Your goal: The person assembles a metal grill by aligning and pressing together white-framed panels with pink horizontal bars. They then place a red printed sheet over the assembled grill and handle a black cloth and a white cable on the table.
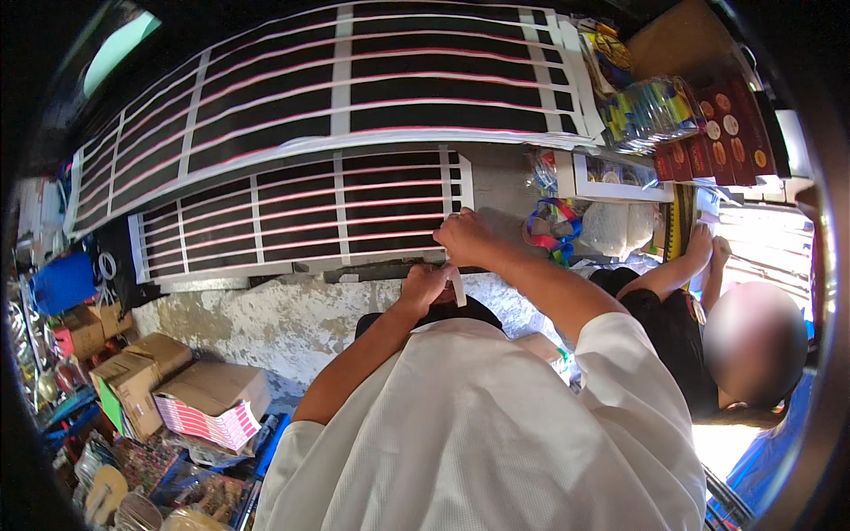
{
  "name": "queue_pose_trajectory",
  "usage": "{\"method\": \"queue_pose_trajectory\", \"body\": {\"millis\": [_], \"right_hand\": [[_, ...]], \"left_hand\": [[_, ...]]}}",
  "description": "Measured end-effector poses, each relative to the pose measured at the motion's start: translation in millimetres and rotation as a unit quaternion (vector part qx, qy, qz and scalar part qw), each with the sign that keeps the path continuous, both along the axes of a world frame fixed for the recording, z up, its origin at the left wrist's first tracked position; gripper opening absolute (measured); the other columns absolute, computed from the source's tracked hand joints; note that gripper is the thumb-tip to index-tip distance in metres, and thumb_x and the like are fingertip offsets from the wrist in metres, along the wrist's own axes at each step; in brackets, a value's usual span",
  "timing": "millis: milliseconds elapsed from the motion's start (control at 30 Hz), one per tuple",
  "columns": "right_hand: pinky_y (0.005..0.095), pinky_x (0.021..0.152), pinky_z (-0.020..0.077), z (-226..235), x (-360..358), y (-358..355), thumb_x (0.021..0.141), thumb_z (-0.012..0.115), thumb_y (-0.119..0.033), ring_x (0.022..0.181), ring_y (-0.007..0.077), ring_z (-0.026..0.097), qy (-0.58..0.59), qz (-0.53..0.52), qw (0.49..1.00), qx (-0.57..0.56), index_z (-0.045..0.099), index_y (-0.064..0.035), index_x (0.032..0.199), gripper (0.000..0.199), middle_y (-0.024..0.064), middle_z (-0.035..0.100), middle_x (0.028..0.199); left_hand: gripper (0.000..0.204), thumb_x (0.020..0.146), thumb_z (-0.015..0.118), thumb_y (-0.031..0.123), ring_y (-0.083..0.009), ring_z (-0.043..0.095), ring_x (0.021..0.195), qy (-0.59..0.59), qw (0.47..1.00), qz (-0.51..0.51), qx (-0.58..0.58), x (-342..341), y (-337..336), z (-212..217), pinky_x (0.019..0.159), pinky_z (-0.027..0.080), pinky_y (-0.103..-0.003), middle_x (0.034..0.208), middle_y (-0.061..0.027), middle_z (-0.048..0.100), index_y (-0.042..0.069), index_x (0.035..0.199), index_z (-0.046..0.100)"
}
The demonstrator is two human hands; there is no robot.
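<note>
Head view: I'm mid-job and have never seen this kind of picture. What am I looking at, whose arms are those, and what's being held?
This is one picture from a wide fisheye camera worn on a person's head, looking down, so straight edges bend near the rim. No machine here: the two bare forearms rising from the lower edge are the wearer's own. The right hand rests on the corner of a black sheet with white and pink stripes, which lies on a worn concrete ledge. A larger striped sheet lies behind it. The left hand pinches a small white strip at the ledge's edge. Cardboard boxes sit lower left; packaged goods upper right. Another person stands at the right.
</note>
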State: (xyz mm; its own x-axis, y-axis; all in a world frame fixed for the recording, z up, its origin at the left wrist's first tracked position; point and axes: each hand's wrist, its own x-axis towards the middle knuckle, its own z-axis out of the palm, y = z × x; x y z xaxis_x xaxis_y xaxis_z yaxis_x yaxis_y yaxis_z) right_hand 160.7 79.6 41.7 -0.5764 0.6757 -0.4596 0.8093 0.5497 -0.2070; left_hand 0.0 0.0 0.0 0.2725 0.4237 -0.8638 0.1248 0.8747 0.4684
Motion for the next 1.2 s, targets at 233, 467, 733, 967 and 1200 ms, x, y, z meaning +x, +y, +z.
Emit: {"method": "queue_pose_trajectory", "body": {"millis": [233, 467, 733, 967, 1200], "right_hand": [[0.0497, 0.084, 0.065, 24, -3, 25, 0.056, 0.098, -0.023, 0.094, 0.0376, 0.081, -0.036, 0.11, 0.993, -0.021, 0.086, -0.0072, 0.095, 0.044, 0.0175, 0.08, 0.09], [0.0528, 0.079, 0.0646, 16, -22, 35, 0.065, 0.083, -0.012, 0.09, 0.0408, 0.079, -0.083, 0.133, 0.987, -0.027, 0.084, -0.0119, 0.087, 0.022, 0.0169, 0.079, 0.087], [0.0507, 0.081, 0.0638, 18, -34, 42, 0.062, 0.085, -0.011, 0.092, 0.0396, 0.079, -0.103, 0.138, 0.984, -0.055, 0.082, -0.0116, 0.087, 0.025, 0.0185, 0.079, 0.09], [0.0521, 0.082, 0.0645, 13, -25, 43, 0.063, 0.089, -0.015, 0.094, 0.0397, 0.08, -0.088, 0.124, 0.987, -0.06, 0.084, -0.0097, 0.092, 0.029, 0.0184, 0.08, 0.095], [0.0478, 0.08, 0.0619, 15, 16, 36, 0.08, 0.086, -0.023, 0.087, 0.036, 0.078, 0.06, -0.027, 0.997, -0.044, 0.075, -0.0064, 0.099, 0.028, 0.0167, 0.078, 0.092]], "left_hand": [[0.036, 0.106, 0.076, 0.025, -0.0245, 0.081, 0.085, -0.048, 0.987, 0.079, 0.134, 23, -14, 17, 0.069, 0.07, -0.039, 0.102, -0.0148, 0.078, -0.008, 0.118, 0.074], [0.036, 0.101, 0.082, 0.024, -0.0203, 0.079, 0.079, -0.041, 0.975, 0.179, 0.126, 36, -27, 5, 0.067, 0.068, -0.04, 0.101, -0.0138, 0.081, -0.007, 0.118, 0.077], [0.031, 0.093, 0.079, 0.028, -0.0405, 0.08, 0.092, 0.219, 0.871, -0.073, 0.433, 36, -36, 1, 0.085, 0.063, -0.048, 0.101, -0.0225, 0.081, 0.005, 0.114, 0.081], [0.035, 0.092, 0.075, 0.015, -0.0419, 0.078, 0.097, -0.023, 0.837, -0.257, 0.483, 107, -83, 49, 0.087, 0.061, -0.049, 0.11, -0.0231, 0.079, 0.007, 0.125, 0.074], [0.061, 0.109, 0.066, 0.004, -0.0213, 0.072, 0.101, -0.124, 0.947, -0.032, 0.293, -55, -68, 70, 0.086, 0.061, -0.037, 0.112, -0.0114, 0.071, 0.008, 0.162, 0.036]]}}
